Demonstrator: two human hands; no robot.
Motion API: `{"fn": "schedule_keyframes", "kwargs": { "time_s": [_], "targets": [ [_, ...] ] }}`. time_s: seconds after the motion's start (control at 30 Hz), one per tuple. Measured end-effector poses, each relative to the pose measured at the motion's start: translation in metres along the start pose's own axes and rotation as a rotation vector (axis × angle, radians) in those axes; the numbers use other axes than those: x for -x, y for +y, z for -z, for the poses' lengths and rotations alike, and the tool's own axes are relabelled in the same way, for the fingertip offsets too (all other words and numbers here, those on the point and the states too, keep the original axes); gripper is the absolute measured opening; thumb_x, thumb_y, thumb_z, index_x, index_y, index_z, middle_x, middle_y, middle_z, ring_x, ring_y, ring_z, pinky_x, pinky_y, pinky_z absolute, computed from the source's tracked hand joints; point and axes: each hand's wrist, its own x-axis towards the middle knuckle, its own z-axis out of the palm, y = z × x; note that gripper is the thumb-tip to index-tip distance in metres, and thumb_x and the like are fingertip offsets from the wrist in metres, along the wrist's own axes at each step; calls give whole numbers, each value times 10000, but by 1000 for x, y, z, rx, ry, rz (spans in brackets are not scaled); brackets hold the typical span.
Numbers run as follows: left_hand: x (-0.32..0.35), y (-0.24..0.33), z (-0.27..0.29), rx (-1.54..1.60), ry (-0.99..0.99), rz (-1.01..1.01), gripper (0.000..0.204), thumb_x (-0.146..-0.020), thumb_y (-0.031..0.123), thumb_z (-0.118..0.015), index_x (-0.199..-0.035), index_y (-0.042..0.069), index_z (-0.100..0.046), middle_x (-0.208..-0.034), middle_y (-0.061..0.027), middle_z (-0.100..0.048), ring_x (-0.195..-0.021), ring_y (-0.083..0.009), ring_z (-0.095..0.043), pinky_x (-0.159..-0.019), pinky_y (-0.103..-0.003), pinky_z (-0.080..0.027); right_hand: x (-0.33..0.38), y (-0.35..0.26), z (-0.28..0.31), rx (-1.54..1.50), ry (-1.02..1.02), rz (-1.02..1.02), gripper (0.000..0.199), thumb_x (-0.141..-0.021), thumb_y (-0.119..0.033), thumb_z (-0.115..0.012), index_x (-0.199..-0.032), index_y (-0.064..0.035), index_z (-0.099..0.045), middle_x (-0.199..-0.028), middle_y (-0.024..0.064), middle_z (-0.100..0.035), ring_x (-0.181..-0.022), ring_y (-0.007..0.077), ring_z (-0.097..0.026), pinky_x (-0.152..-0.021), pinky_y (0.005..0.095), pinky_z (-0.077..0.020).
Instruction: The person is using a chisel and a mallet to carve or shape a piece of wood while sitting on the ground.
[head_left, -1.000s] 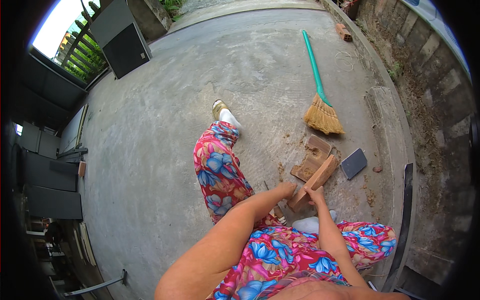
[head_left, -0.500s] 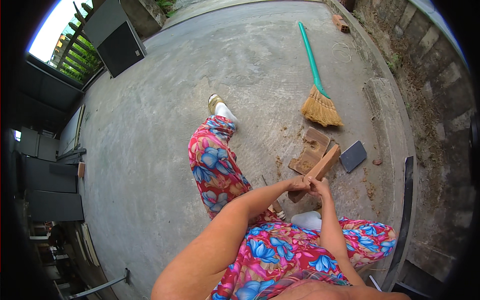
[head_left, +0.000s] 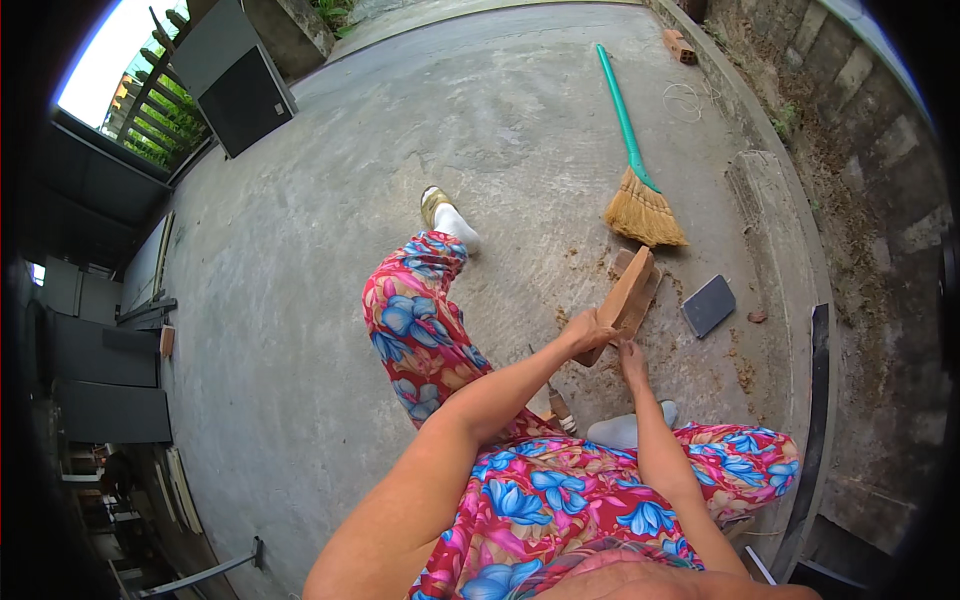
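My left hand [head_left: 588, 332] is closed around a long, tapered piece of wood [head_left: 628, 287], its narrow end pointing away from me. Just to the right, my right hand [head_left: 632, 362] has its fingers drawn together against the near end of the wood; what they pinch is hidden. Partly covered under the held piece lies another brown wooden block [head_left: 650, 290] on the concrete floor. A slim tool with a wooden handle [head_left: 561, 408] rests on the floor beside my leg, partly hidden by my left forearm.
A dark grey rectangular slab [head_left: 709, 306] lies right of the wood. Beyond is a straw broom [head_left: 643, 210] with a green handle. Wood shavings [head_left: 742, 372] are scattered about. A low concrete ledge [head_left: 775, 220] and wall run along the right; a brick [head_left: 679, 46] sits far right.
The held wood has swung to point more straight away from me and shifted slightly left, now covering more of the block beneath. My right hand has slid down, apart from my left.
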Motion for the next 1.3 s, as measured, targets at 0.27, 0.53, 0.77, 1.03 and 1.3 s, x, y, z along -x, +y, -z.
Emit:
{"fn": "schedule_keyframes", "kwargs": {
  "time_s": [0.27,0.53,0.77,1.03,1.3],
  "targets": [
    [6,-22,-31,58,-207,-301,771,-757,481,-744,-1315,3,-509,-1086,-228,-685,-993,-313,-679,-825,-395,-533,15,-47,22,-1289,-267,-249,526,-886,-452,-689,-1225,-65,-580,-1016,97,-666,-811,195,-664,-691,312,-552],
    [-4,-63,-31,-787,-222,-301,603,-791,444,-685,-1347,222,-611,-1531,-296,-305,-1264,-353,-534,-1016,-430,-466,6,-40,38,-1103,-55,-275,323,-899,-356,-674,-1036,-66,-632,-766,70,-643,-656,166,-642,-622,291,-527],
    [16,-62,-65,-1148,-240,-264,528,-890,263,-592,-1413,274,-527,-1619,-223,-59,-1351,-381,-414,-969,-468,-487,4,-20,26,-1087,158,-210,376,-864,-291,-744,-1104,-14,-658,-956,51,-672,-802,157,-649,-666,293,-510],
    [-17,-62,-64,-1101,-5,-495,537,-917,273,-558,-1437,185,-459,-1573,-218,-234,-1259,-341,-484,-979,-454,-458,2,-21,29,-977,128,-271,545,-830,-250,-761,-1221,79,-573,-1101,141,-650,-961,227,-645,-828,320,-513],
    [-36,-64,-63,-1291,-8,-641,582,-944,331,-510,-1493,193,-375,-1575,-167,-275,-1434,-375,-296,-1118,-514,-295,5,-32,25,-856,200,-296,526,-820,-295,-782,-1169,59,-609,-1047,125,-667,-922,211,-651,-784,324,-518]
  ]
}}
